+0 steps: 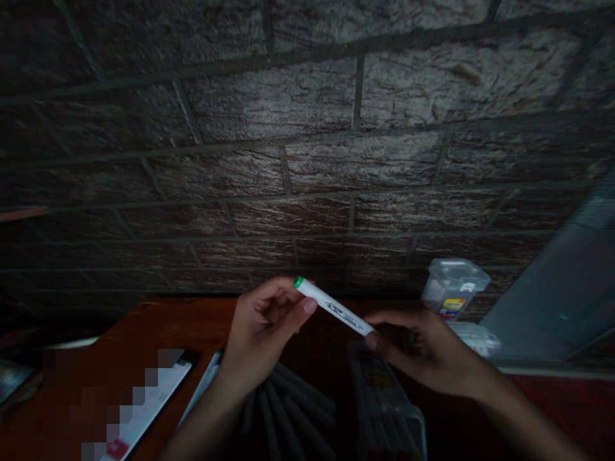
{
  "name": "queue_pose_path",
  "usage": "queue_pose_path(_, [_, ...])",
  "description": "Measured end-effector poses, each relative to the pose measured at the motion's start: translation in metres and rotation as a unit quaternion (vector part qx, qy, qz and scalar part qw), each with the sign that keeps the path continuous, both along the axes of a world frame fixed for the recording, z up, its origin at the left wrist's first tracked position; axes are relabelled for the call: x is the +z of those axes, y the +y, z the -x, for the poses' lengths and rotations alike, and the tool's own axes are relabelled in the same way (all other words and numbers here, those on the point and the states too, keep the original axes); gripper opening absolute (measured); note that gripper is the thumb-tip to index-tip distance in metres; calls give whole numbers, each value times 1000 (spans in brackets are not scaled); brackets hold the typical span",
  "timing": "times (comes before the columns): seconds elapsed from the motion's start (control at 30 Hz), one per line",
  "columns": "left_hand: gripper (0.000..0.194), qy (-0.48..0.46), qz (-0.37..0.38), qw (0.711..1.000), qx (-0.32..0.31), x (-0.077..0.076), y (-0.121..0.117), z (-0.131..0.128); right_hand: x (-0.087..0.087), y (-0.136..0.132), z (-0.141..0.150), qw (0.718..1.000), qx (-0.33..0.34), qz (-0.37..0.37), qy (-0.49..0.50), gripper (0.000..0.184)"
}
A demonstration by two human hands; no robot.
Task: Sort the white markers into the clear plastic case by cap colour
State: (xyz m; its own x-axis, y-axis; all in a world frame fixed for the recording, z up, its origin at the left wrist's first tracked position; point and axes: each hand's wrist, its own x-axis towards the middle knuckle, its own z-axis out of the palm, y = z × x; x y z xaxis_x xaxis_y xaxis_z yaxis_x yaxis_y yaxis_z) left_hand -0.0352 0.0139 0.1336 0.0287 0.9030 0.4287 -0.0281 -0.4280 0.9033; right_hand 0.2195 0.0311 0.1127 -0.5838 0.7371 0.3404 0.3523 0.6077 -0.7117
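Observation:
A white marker (336,310) with a green end and dark print is held up between my two hands, tilted down to the right. My left hand (271,323) pinches it near the green end, thumb in front. At the lower end, my right hand (425,342) has its thumb and forefinger closed on the marker. Below the hands several more markers (288,410) lie fanned out on the table in shadow. A clear plastic case (417,410) with markers inside sits under my right hand.
On the wooden table (129,326), a partly blurred-out screen device (156,397) lies at the left. Another clear container (454,288) with a yellow label stands at the back right, above a flat clear case (473,338). A brick-patterned wall (317,166) rises behind.

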Motion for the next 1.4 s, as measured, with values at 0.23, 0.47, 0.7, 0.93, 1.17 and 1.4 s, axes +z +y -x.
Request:
queue_pose_path(0.23, [4, -9, -19, 1000, -14, -6, 2, 1, 1, -1, 1, 1000, -1, -12, 3, 20])
queue_pose_path(0.47, [2, -7, -18, 1000, -20, -6, 1, 2, -3, -2, -2, 999, -2, -31, 10, 18])
queue_pose_path(0.7, [5, 3, -9, 1000, -19, -4, 2, 3, -6, 0, -1, 999, -8, -8, 38, 16])
queue_pose_path(0.93, [7, 3, -13, 1000, -19, -3, 1, 2, -5, -1, -2, 997, -21, -28, 72, 13])
queue_pose_path(1.17, [7, 4, -9, 1000, -23, -2, 0, 2, -5, -1, -1, 997, -25, -38, 60, 11])
queue_pose_path(1.4, [7, 6, -6, 1000, -22, -3, -2, 2, -4, -1, -1, 997, -22, -36, 60, 10])
